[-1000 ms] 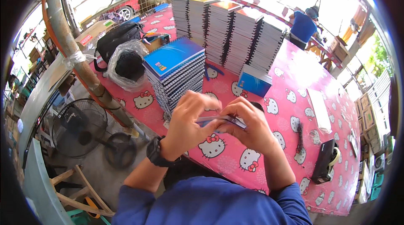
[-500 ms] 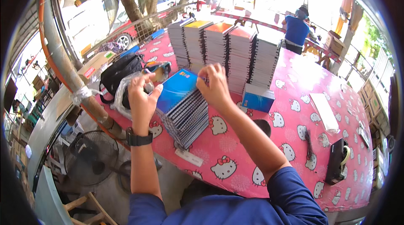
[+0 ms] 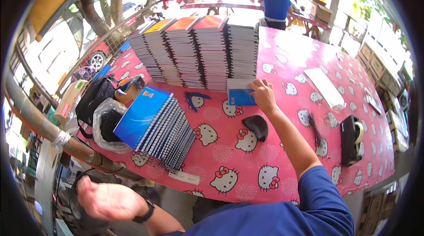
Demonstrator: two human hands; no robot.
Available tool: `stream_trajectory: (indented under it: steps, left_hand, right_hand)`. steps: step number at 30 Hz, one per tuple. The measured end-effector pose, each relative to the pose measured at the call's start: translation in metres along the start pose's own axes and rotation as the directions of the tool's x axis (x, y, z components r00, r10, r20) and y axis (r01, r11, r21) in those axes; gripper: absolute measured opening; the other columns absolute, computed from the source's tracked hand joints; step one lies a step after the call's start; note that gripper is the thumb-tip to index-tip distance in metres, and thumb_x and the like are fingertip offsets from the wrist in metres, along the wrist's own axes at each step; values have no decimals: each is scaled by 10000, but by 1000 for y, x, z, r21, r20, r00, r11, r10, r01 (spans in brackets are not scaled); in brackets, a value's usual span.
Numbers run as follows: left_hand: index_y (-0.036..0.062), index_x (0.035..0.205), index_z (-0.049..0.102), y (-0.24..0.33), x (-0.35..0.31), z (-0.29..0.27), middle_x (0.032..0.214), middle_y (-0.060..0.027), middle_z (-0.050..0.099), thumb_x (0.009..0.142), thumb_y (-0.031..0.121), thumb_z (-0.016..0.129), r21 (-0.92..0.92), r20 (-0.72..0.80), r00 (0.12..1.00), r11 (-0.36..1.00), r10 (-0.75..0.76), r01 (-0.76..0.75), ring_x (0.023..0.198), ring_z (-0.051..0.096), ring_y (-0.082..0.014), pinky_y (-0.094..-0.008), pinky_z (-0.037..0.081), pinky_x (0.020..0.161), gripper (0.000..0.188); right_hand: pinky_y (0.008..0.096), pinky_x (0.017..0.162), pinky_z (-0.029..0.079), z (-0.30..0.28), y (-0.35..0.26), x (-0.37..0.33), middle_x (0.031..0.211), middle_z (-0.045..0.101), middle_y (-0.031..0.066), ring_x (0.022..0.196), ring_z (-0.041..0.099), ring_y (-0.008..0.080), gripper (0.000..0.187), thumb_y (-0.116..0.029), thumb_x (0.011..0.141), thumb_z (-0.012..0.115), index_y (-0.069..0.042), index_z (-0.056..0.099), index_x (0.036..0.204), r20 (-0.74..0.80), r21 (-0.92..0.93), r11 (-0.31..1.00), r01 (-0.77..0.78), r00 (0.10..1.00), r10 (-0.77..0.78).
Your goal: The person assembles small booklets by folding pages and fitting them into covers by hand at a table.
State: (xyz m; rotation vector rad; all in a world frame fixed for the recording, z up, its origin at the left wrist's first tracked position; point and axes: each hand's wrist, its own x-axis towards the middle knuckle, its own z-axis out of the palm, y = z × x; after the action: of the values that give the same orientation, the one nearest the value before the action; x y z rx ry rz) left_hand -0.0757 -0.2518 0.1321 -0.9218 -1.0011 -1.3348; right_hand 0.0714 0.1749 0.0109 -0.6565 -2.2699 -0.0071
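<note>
The right hand [image 3: 264, 94], the nearer one, is reaching the small blue-and-white stack [image 3: 240, 97] just left of its fingers, mid-frame (I can't tell if they're pinching). The left hand [image 3: 109, 200] is holding nothing, lower left.

Here's the table [image 3: 247, 172], decked in a shiny pink cat-print cover, and across its far side runs a row of tall notebook stacks [image 3: 190, 55], with a small blue block [image 3: 241, 98] just in front at the right! Over on the left, a black bag [image 3: 94, 100] and a clear plastic bag [image 3: 123, 141] sit beside a leaning pile of blue spiral notebooks [image 3: 165, 130], a pale strip [image 3: 184, 177] at its near foot. Centre, blue pliers [image 3: 191, 101] and a dark curved piece [image 3: 258, 128]; right, a white sheet [image 3: 325, 88], black coil [image 3: 316, 130] and tape dispenser [image 3: 348, 145].
</note>
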Motion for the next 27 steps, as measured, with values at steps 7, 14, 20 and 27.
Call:
stream_trajectory:
  steps: [7, 14, 20, 27]
  left_hand:
    - [82, 935, 499, 79, -36, 75, 1018, -86, 467, 739, 211, 629, -137, 472, 882, 989, 10, 62, 929, 476, -273, -415, 411, 822, 268]
    - [11, 1166, 503, 114, -130, 125, 1132, -155, 544, 752, 44, 627, -201, 908, 417, 911, 36, 359, 1088, 500, -312, -398, 390, 939, 434]
    - [67, 1173, 553, 115, -176, 118, 900, -83, 597, 764, 29, 615, -133, 976, 214, 904, 48, 405, 823, 561, -249, -379, 399, 778, 415]
    - [84, 1026, 646, 107, -176, 126, 858, -60, 605, 740, 35, 661, -177, 956, 283, 920, 76, 349, 820, 569, -206, -345, 398, 777, 290]
  right_hand:
    - [377, 789, 452, -24, -22, 7, 857, 601, 63, 894, 562, 251, 82, -93, 731, 611, -93, 635, 809, -13, 172, 985, 0, 1000, 3]
    - [347, 722, 503, -94, -92, -90, 812, 583, 70, 855, 573, 255, 104, -98, 680, 614, -55, 595, 773, 370, 273, 953, 134, 899, -233]
    - [352, 765, 491, -106, -70, -118, 879, 601, 79, 947, 546, 247, 214, -177, 702, 673, -48, 627, 867, 412, 490, 869, -69, 897, -161]
    - [367, 799, 468, -150, 93, -151, 888, 646, 122, 873, 595, 275, 242, -199, 680, 746, -53, 657, 851, -67, -178, 785, -593, 803, 592]
